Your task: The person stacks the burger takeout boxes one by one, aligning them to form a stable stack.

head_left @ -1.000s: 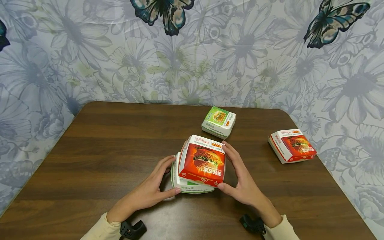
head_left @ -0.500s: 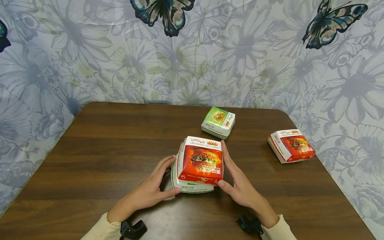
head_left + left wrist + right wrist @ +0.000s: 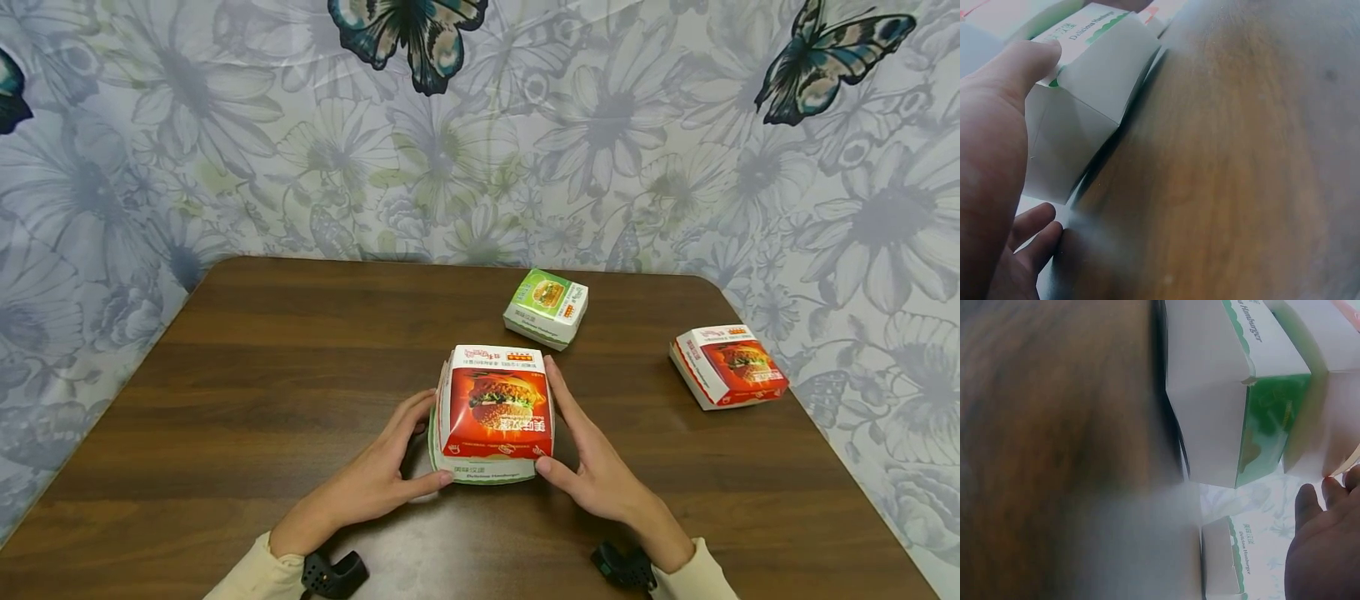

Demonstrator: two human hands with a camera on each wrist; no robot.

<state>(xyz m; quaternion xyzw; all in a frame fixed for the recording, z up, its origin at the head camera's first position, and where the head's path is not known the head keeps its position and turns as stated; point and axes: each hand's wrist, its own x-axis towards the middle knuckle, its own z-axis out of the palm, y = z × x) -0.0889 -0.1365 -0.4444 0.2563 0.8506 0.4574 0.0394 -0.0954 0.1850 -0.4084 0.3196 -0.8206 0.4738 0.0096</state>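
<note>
- Careful here: a hard shove from the right hand (image 3: 596,471) could skid the red box (image 3: 498,406), centre frame, off the green-and-white box (image 3: 491,472) beneath it.
- Squeeze too hard and, I'd guess, those card walls dent.
- Left hand (image 3: 375,475), lower left of centre: fingers spread, thumb at the lower box's near corner.
- Right hand, opposite: fingers stretched along the red box's right side, thumb at its near corner.

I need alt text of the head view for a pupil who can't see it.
A person's right hand holds a red burger box on top of a green-trimmed box, which the left hand grips. They stand on a brown table, with a green box behind and another red box at right.
</note>
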